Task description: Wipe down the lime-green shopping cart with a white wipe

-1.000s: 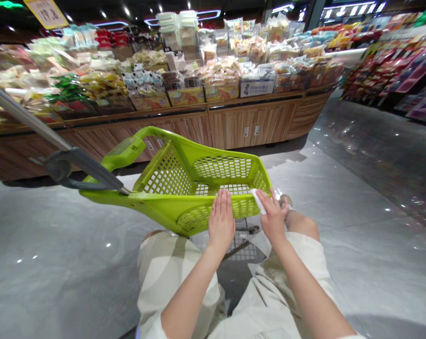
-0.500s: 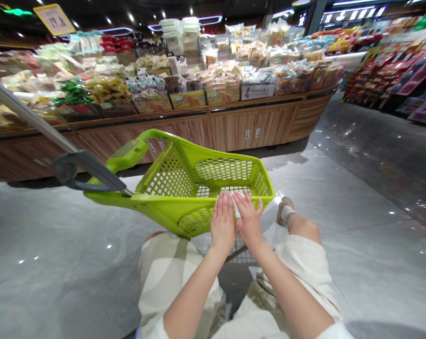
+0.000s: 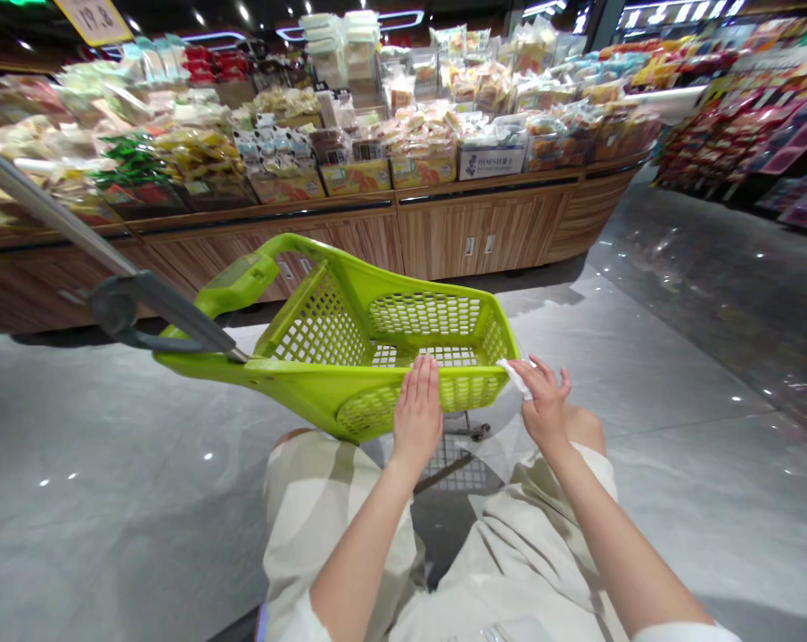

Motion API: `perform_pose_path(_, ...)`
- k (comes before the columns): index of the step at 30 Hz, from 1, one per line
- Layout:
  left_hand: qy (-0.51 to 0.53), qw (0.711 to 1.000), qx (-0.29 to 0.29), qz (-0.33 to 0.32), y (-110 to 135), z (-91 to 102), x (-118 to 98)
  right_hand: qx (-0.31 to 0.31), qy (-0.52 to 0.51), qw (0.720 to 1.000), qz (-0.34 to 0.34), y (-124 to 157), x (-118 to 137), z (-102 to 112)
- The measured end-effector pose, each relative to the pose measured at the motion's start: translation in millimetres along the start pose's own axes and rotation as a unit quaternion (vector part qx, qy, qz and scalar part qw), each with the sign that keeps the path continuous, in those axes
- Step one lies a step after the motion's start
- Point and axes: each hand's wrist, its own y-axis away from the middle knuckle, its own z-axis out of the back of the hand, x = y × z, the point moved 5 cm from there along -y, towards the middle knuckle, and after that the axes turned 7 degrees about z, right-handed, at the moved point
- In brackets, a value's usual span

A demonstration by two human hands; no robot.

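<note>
A lime-green shopping cart [image 3: 376, 379] with pierced basket walls stands in front of my knees, its inside bare. My left hand [image 3: 419, 410] lies with fingers stretched out over the near rim, touching it and gripping nothing. At the rim's right front corner, my right hand [image 3: 543, 401] holds a white wipe [image 3: 515, 378], pressed against the green plastic. The wipe looks like tissue or thin cloth. Part of it is hidden under my fingers.
Behind the cart runs a wooden display counter [image 3: 483, 232] stacked with packaged snacks. A metal pole with a grey joint [image 3: 152, 303] rises at the cart's left. A price sign [image 3: 95, 20] hangs top left. Grey tiled floor [image 3: 697, 446] stretches right toward more shelves.
My right hand has slid right along the rim with the white wipe, from beside my left hand to the corner. My left hand has stayed nearly in place.
</note>
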Motion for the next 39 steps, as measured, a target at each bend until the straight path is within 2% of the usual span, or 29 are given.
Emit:
perform_pose_path(5, -0.008, 1.0, -0.002, 0.001, 0.9, 0.6, 7.1, -0.064, -0.025, 0.997, -0.02, 3.3, 13.8, 4.0)
perform_pose_path(8, -0.004, 1.0, -0.007, 0.001, 5.5, 2.9, 16.7, -0.073, -0.042, 0.996, -0.009, 12.2, 29.0, 7.0)
perform_pose_path(15, 0.031, 0.997, -0.05, 0.052, 13.0, 13.6, 53.9, -0.039, -0.095, 0.995, -0.002, 31.3, 86.4, 4.8)
perform_pose_path(24, 0.067, 0.992, -0.06, 0.088, 2.3, 27.9, 125.1, 0.047, -0.157, 0.986, 0.032, 20.6, 164.0, -23.8)
perform_pose_path(29, 0.071, 0.993, -0.055, 0.073, -2.4, 27.5, 168.3, 0.09, -0.181, 0.979, 0.035, 16.9, 208.3, -38.4)
perform_pose_path(33, 0.077, 0.994, -0.054, 0.062, -1.3, 32.2, 196.2, 0.117, -0.181, 0.974, 0.064, 20.5, 237.5, -48.9)
perform_pose_path(39, 0.061, 0.997, -0.03, 0.031, -5.2, 33.2, 219.1, 0.14, -0.154, 0.974, 0.092, 20.8, 256.2, -59.5)
